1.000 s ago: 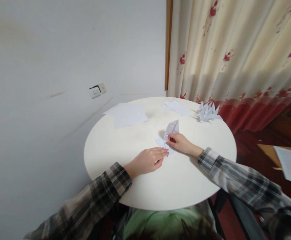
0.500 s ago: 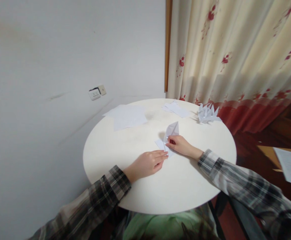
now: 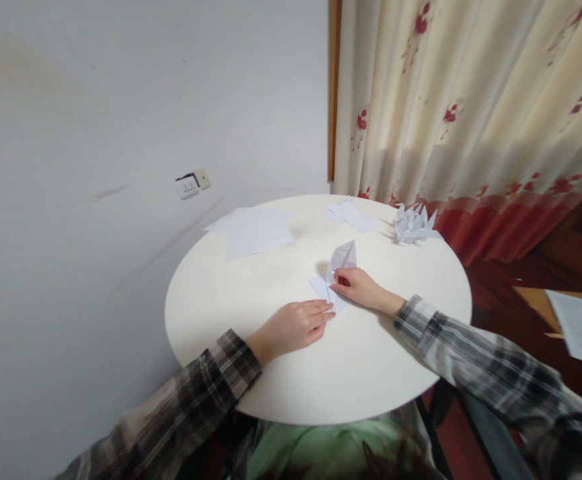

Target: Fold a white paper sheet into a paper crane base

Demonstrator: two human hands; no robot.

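A partly folded piece of white paper (image 3: 343,257) lies near the middle of the round white table (image 3: 251,293), with one pointed flap raised. My right hand (image 3: 358,287) pinches that flap near its base, fingers curled. From the left, my left hand (image 3: 298,325) rests on the table with fingers stretched out. Its fingertips press on the lower corner of the folded paper. The part of the paper beneath the fingertips is hidden.
Large white sheets (image 3: 255,232) lie at the table's back left. Smaller paper pieces (image 3: 353,217) are at the back, and several folded paper figures (image 3: 413,224) cluster at the back right. A wall with a socket (image 3: 187,187) and a floral curtain (image 3: 451,133) stand behind.
Both hands and the folded paper hold almost the same pose. The whole view has shifted very slightly.
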